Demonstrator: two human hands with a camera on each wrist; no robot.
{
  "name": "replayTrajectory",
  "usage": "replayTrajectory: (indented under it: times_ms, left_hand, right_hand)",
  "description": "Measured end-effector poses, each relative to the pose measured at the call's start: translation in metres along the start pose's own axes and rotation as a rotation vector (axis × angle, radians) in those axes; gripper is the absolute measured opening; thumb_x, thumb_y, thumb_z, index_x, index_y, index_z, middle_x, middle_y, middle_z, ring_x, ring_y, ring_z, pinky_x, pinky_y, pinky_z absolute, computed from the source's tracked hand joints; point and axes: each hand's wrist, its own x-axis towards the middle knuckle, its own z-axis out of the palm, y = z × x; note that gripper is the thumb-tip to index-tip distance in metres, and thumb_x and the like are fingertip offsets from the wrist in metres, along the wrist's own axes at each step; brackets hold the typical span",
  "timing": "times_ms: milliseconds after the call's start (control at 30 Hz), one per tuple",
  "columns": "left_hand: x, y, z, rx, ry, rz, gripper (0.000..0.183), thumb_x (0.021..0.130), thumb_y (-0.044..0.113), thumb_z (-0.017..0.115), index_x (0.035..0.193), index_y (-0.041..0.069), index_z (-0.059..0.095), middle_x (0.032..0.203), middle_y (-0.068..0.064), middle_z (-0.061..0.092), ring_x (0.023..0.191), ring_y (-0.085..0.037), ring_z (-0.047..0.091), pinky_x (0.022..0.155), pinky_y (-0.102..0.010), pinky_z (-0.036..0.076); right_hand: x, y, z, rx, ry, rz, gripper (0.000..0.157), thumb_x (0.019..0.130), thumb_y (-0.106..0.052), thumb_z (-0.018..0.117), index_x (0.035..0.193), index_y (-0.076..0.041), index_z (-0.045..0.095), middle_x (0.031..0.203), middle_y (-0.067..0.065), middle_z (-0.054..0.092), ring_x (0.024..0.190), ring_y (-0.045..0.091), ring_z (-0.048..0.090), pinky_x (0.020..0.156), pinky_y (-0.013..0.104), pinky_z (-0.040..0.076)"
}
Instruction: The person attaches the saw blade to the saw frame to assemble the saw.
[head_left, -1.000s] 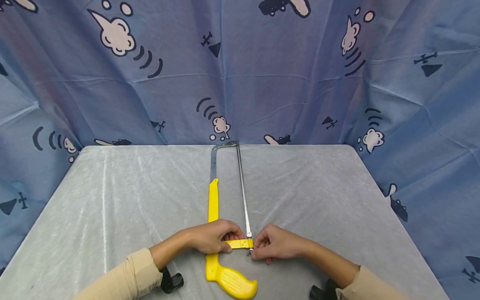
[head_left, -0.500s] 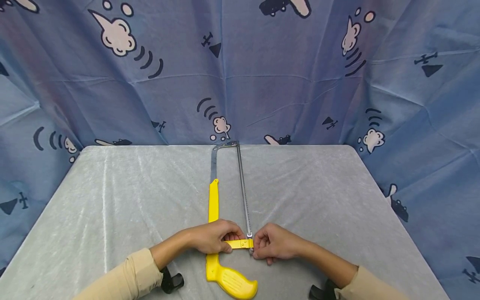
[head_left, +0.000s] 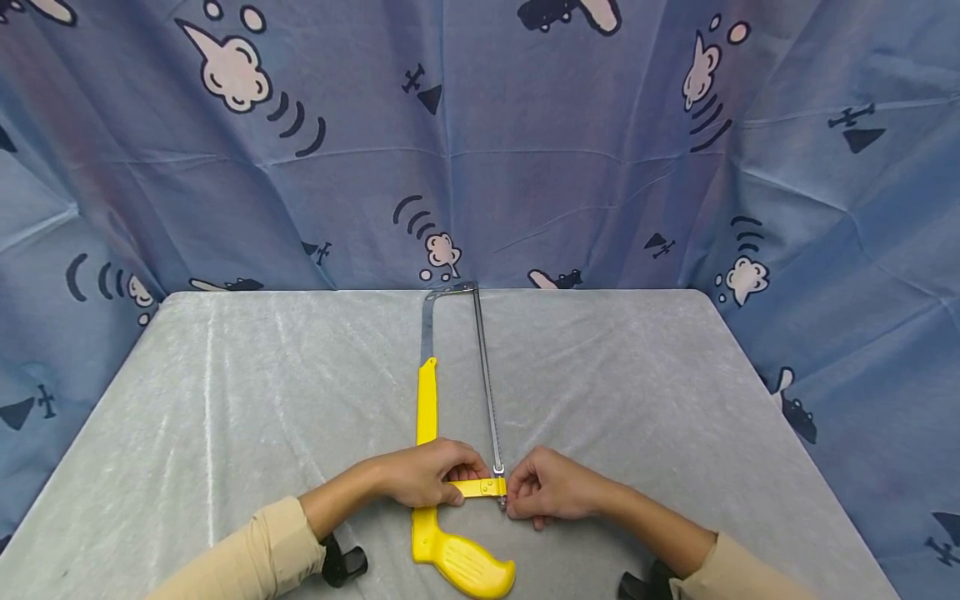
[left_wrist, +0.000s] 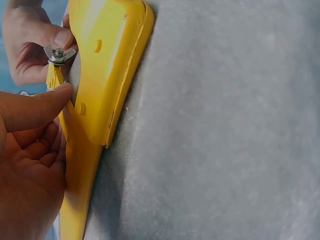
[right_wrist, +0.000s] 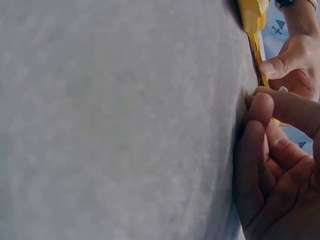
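A hacksaw with a yellow handle (head_left: 468,565) and a thin metal blade (head_left: 487,383) lies flat, its far end by the table's back edge. My left hand (head_left: 431,473) grips the yellow arm at the near end of the frame, thumb on the near side and fingers beyond. A threaded stud with a silver wing nut (left_wrist: 59,56) sticks out of that arm. From the right, my right hand (head_left: 558,486) has its curled fingers and thumb at the wing nut, pinching its side. In the right wrist view, these fingers (right_wrist: 260,112) hide the nut.
A grey cloth covers the table (head_left: 615,375). Behind it and along both sides hangs a blue printed curtain (head_left: 525,183). Black wrist devices (head_left: 343,562) sit under both forearms, near the beige sleeves.
The wing nut has turned slightly, and the right fingertips have shifted a little to the right. The left hand and the hacksaw frame stay in place.
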Motion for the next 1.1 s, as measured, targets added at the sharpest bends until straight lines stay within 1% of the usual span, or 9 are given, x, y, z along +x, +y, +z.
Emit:
replayTrajectory:
  times_ms: [133,200,267,333,433,533,633,867,1100]
  left_hand:
    - [0.0001,-0.0004,0.0001,-0.004,0.002,-0.007,0.029,0.087,-0.007,0.068,0.113,0.007,0.066,0.093,0.008,0.061,0.083,-0.002,0.054,0.08,-0.02,0.048]
    - [0.0001,-0.0004,0.0001,-0.004,0.001,-0.008,0.029,0.087,-0.007,0.068,0.112,0.007,0.066,0.092,0.008,0.061,0.083,-0.002,0.054,0.08,-0.02,0.048]
    - [0.0001,-0.0004,0.0,-0.004,0.0,-0.006,0.029,0.087,-0.007,0.068,0.112,0.007,0.066,0.092,0.008,0.061,0.083,-0.002,0.054,0.08,-0.02,0.048]
    - [0.0001,-0.0002,-0.0001,-0.002,-0.001,-0.003,0.029,0.087,-0.007,0.068,0.112,0.007,0.066,0.092,0.008,0.061,0.083,-0.002,0.054,0.08,-0.02,0.048]
    - [-0.0001,0.0,-0.0004,-0.003,-0.003,0.0,0.028,0.087,-0.007,0.068,0.111,0.008,0.066,0.092,0.007,0.061,0.082,-0.002,0.054,0.08,-0.021,0.048]
    - [-0.0001,0.0,-0.0005,-0.006,-0.004,-0.002,0.028,0.087,-0.007,0.068,0.111,0.008,0.066,0.092,0.007,0.061,0.082,-0.002,0.054,0.08,-0.021,0.048]
    - [0.0,-0.0001,-0.0005,-0.01,-0.006,0.0,0.028,0.087,-0.007,0.068,0.111,0.008,0.066,0.092,0.007,0.061,0.082,-0.002,0.054,0.079,-0.021,0.048]
    - [0.0002,0.0,-0.0004,-0.005,-0.006,0.006,0.028,0.087,-0.007,0.068,0.111,0.007,0.066,0.092,0.008,0.061,0.082,-0.001,0.054,0.079,-0.021,0.048]
    - [0.0005,0.0005,-0.0002,-0.015,-0.004,-0.002,0.028,0.087,-0.008,0.068,0.111,0.007,0.066,0.091,0.007,0.061,0.082,-0.002,0.054,0.079,-0.021,0.048]
  right_hand:
    - [0.0005,-0.0005,-0.0004,0.0,-0.012,-0.012,0.005,0.083,0.0,0.071,0.079,-0.003,0.072,0.062,0.01,0.066,0.049,0.009,0.054,0.046,0.018,0.043]
    - [0.0006,-0.0008,-0.0007,-0.003,-0.016,-0.018,0.004,0.083,-0.004,0.073,0.079,-0.003,0.072,0.063,0.012,0.067,0.049,0.01,0.055,0.047,0.018,0.044]
    - [0.0007,-0.0014,-0.0008,-0.007,-0.021,-0.021,0.009,0.083,-0.01,0.076,0.079,-0.003,0.072,0.063,0.013,0.067,0.049,0.011,0.055,0.047,0.018,0.044]
    - [0.0009,-0.0021,-0.0008,-0.021,-0.02,-0.019,0.017,0.084,-0.017,0.077,0.077,-0.003,0.073,0.061,0.011,0.066,0.048,0.011,0.055,0.046,0.018,0.044]
    - [0.0011,-0.0026,-0.0008,-0.049,-0.01,-0.019,0.026,0.086,-0.024,0.076,0.073,-0.002,0.072,0.057,0.005,0.062,0.047,0.01,0.054,0.045,0.018,0.042]
    - [0.0012,-0.0025,-0.001,-0.07,-0.003,-0.02,0.033,0.089,-0.027,0.073,0.071,0.0,0.07,0.054,-0.001,0.058,0.047,0.01,0.054,0.044,0.018,0.041]
    - [0.0011,-0.0021,-0.0014,-0.069,-0.006,-0.02,0.035,0.091,-0.027,0.072,0.071,0.002,0.069,0.054,-0.001,0.058,0.047,0.01,0.053,0.043,0.018,0.04]
    - [0.001,-0.0016,-0.0025,-0.061,-0.022,-0.023,0.035,0.092,-0.025,0.071,0.073,0.004,0.068,0.054,0.001,0.059,0.047,0.01,0.053,0.044,0.018,0.04]
    - [-0.0014,0.0002,-0.0061,0.005,-0.082,-0.042,0.021,0.092,-0.015,0.068,0.084,0.005,0.07,0.06,0.002,0.06,0.051,0.01,0.055,0.048,0.017,0.043]
